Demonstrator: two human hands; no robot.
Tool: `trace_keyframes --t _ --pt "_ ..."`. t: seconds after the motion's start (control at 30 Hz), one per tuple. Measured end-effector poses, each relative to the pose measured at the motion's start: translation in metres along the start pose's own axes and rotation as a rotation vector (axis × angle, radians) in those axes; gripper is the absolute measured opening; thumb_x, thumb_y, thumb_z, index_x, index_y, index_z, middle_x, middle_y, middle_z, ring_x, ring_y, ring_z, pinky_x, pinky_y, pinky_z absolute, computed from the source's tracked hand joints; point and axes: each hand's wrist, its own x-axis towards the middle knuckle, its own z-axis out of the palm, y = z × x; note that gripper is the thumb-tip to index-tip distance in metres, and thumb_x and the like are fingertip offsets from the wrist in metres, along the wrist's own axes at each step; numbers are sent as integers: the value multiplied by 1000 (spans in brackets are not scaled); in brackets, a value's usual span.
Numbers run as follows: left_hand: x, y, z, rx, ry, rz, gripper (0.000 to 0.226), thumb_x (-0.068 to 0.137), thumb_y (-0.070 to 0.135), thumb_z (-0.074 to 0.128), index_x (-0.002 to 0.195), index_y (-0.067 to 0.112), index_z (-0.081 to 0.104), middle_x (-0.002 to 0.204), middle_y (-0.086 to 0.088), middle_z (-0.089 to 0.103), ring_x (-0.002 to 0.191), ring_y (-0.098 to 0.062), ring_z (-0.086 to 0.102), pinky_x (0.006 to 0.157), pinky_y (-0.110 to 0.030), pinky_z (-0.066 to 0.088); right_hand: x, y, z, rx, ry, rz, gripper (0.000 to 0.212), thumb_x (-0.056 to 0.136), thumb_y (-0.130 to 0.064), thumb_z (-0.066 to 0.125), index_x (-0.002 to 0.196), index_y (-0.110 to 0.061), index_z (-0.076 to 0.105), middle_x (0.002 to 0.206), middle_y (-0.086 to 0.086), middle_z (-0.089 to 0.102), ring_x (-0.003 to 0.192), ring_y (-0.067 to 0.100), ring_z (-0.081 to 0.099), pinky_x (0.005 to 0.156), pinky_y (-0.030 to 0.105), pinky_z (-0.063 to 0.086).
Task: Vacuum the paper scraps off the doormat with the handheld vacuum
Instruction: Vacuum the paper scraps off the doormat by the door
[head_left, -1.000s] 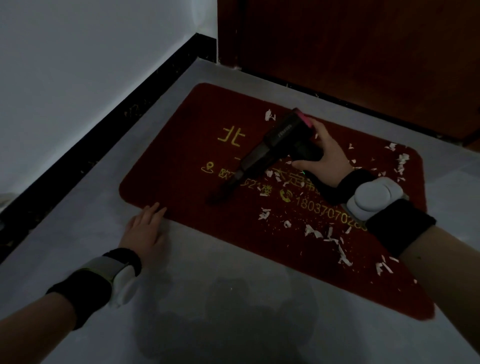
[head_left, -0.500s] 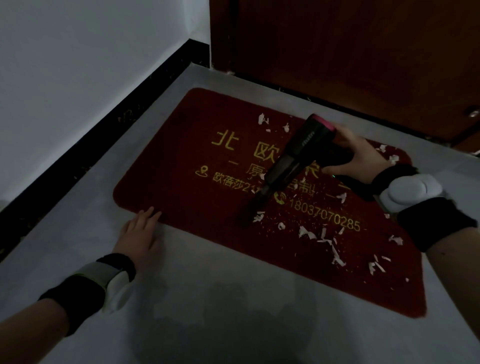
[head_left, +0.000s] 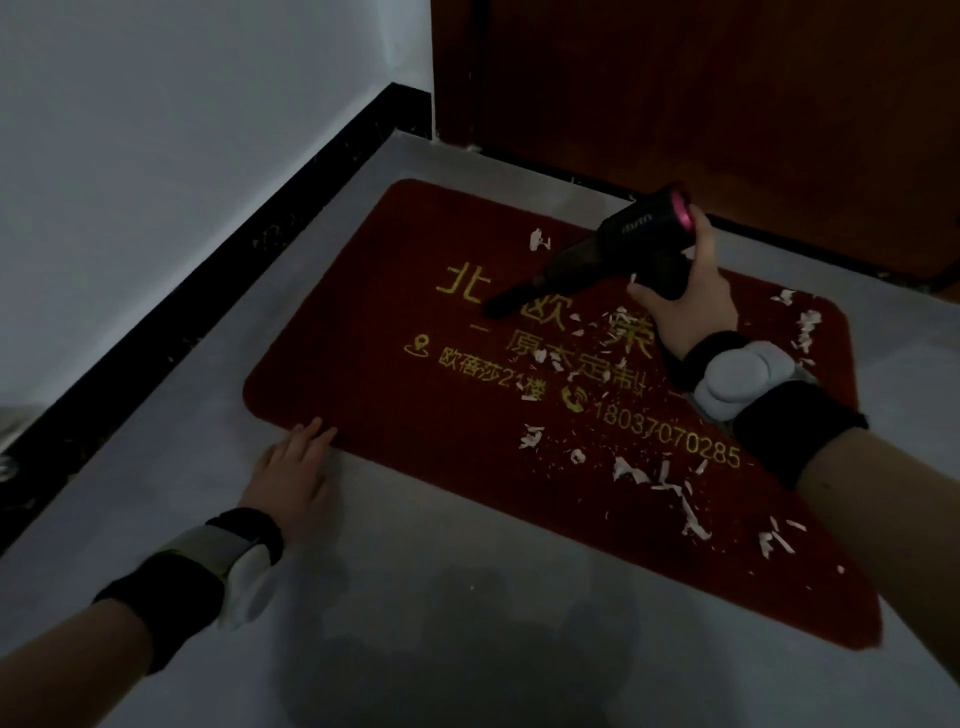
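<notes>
Gripping the vacuum (head_left: 631, 244), right hand (head_left: 680, 306) risks scattering scraps (head_left: 675, 488); flat, spread left hand (head_left: 291, 473) pins the mat (head_left: 363, 364).

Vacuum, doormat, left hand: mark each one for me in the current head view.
vacuum (head_left: 641, 228), head view, on its dark body.
doormat (head_left: 374, 364), head view, on bare red pile, left part.
left hand (head_left: 291, 475), head view, on its back.

Paper scraps (head_left: 670, 483) lie on the doormat's (head_left: 395, 395) right half
</notes>
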Motion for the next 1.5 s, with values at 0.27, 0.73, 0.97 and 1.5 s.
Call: trace_keyframes --t 0.27,0.73,0.97,1.5 --pt "-7 -1 5 -102 70 -26 61 97 20 43 150 20 12 158 -7 3 145 -26 7 118 -39 11 13 -18 33 7 -52 -91 99 81 -16 69 149 -37 1 127 11 56 107 29 59 87 46 51" --pt "0 -22 0 -37 124 -65 64 93 15 50 148 7 18 158 -13 6 146 -29 9 118 -42 14 -13 -45 26 -5 -228 -442 92 81 -13 66 146 -41 6 117 9 58 84 16 59 68 32 50" --pt "0 -14 3 -16 105 -42 63 95 18 43 150 11 13 159 -9 0 146 -26 5 118 -39 12 -45 -43 35 101 -370 -421 97 81 -9 69 143 -44 3 114 -2 55 76 -2 59 62 11 46" --pt "-5 -19 1 -12 92 -37 62 97 21 40 151 12 8 159 -7 1 146 -26 5 118 -39 12 -90 -49 53 121 -860 -357 95 82 -17 72 145 -45 6 105 0 66 80 11 66 75 31 57"
